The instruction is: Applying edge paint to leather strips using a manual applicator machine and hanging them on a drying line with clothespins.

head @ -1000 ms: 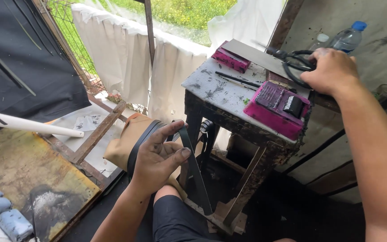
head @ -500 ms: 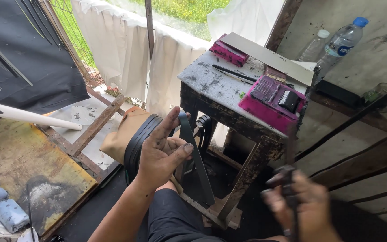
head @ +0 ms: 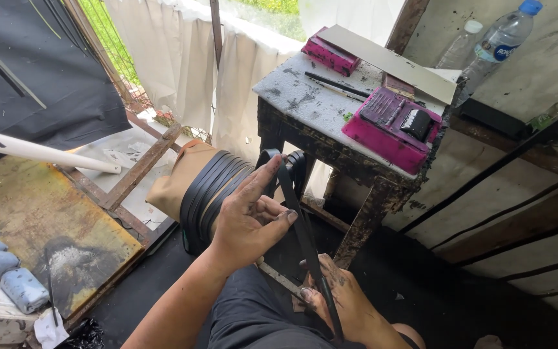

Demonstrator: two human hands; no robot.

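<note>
Head view: a black rubber strip (head: 305,239) is being pinched between thumb and fingers of the left hand (head: 250,216), its lower end pinned under a foot (head: 343,307). Right hand is not being shown. Behind, a pink box (head: 389,129) is resting on the tabletop (head: 305,97).

bare forearms, dark grey shorts, grime on the hands (head: 250,216).

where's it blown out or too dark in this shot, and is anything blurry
Head view: the white curtain and grass behind it are washed out by daylight; the floor under the small table sinks into deep shadow; the left hand holding the black strip is sharp, the right hand dimmer at the lower edge; no clear motion blur.
</note>
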